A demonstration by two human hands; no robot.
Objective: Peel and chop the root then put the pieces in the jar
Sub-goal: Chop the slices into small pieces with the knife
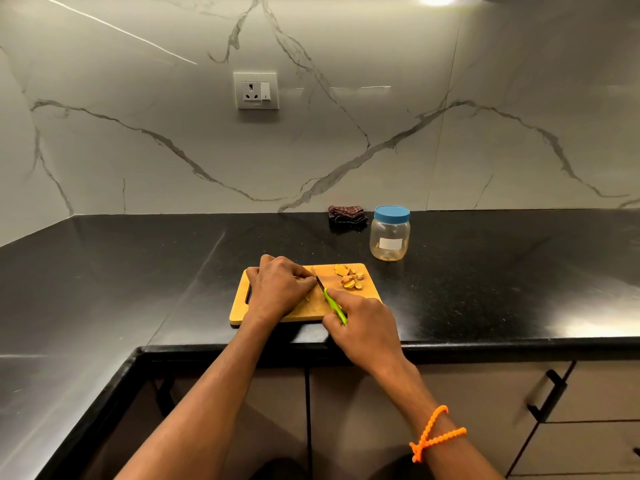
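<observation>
- Right hand grips the green-handled kitchen knife, fingers curled round the handle with the forefinger laid along its top; most of the handle is hidden inside the fist, and the narrow blade slants up and away, its edge down on the rectangular wooden chopping board.
- Left hand, fingers curled downward, presses on the left half of the board, fingertips just beside the blade; it covers the root being cut, of which only a small pale sliver shows at the fingertips, so whether the fingers pinch it cannot be told.
- Cut yellow-orange root pieces lie in a loose heap on the board's far right corner, apart from the blade; single pieces are too small to count.
- Clear plastic jar with a blue screw lid stands upright beyond the board's far right corner, lid on, a white label on its wall; some small yellowish bits appear at its bottom, hard to make out.
- Dark brown folded cloth lies beyond the board, just left of the jar, against the marble wall.
- Black stone countertop bears the board, whose near edge sits close to the counter's front edge.
- Orange knotted cord circles the right wrist, near the board's side of the picture's bottom edge.
</observation>
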